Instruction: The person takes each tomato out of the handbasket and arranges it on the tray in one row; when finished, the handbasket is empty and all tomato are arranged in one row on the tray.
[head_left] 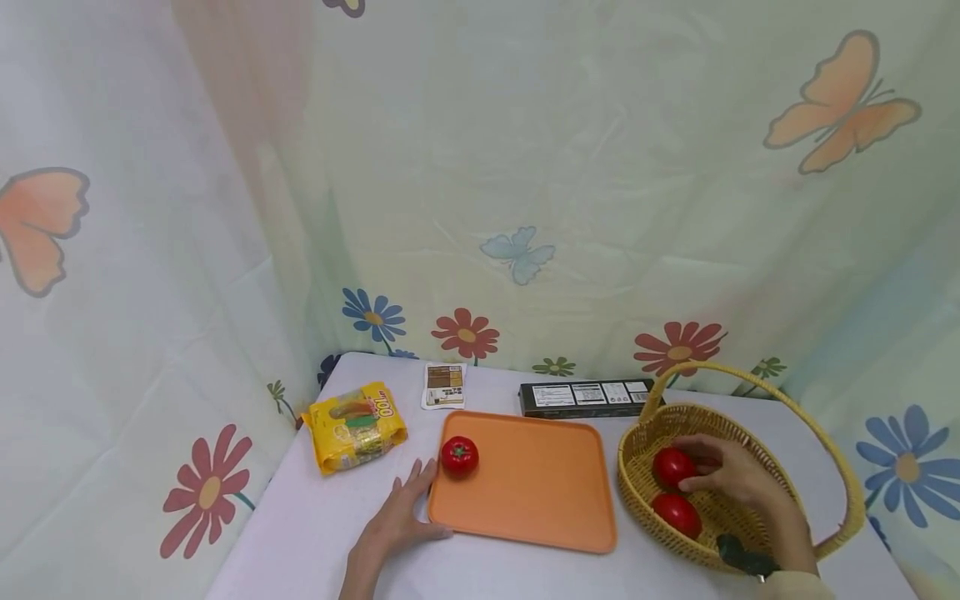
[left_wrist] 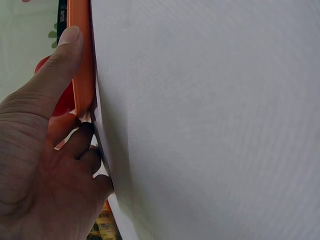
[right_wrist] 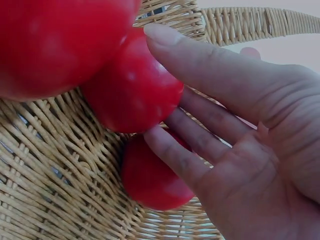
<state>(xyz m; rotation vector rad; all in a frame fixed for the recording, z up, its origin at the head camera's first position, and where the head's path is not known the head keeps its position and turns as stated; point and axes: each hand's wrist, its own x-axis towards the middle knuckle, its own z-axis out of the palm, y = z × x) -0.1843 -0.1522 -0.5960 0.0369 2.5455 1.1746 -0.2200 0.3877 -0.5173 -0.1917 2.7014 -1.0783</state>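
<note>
In the basket [head_left: 633, 487], at the right of the head view, my right hand [head_left: 731, 471] grips a red tomato [right_wrist: 132, 82], thumb on one side and fingers around the other. A second tomato [head_left: 677, 514] lies nearer me. The right wrist view shows a third tomato [right_wrist: 155, 175] beside the fingers, mostly hidden by the hand in the head view. My left hand [head_left: 397, 517] rests at the near left corner of an orange tray [head_left: 532, 483], its thumb along the near edge and fingers at the left edge. One tomato [head_left: 460, 457] with a green stem mark sits on the tray.
A yellow food packet [head_left: 356, 427] lies left of the tray. Behind the tray are a small brown and white sachet [head_left: 444, 386] and a long black box [head_left: 585, 397]. The basket's tall handle [head_left: 817, 433] arches over my right forearm. A patterned curtain [head_left: 480, 167] hangs behind the table.
</note>
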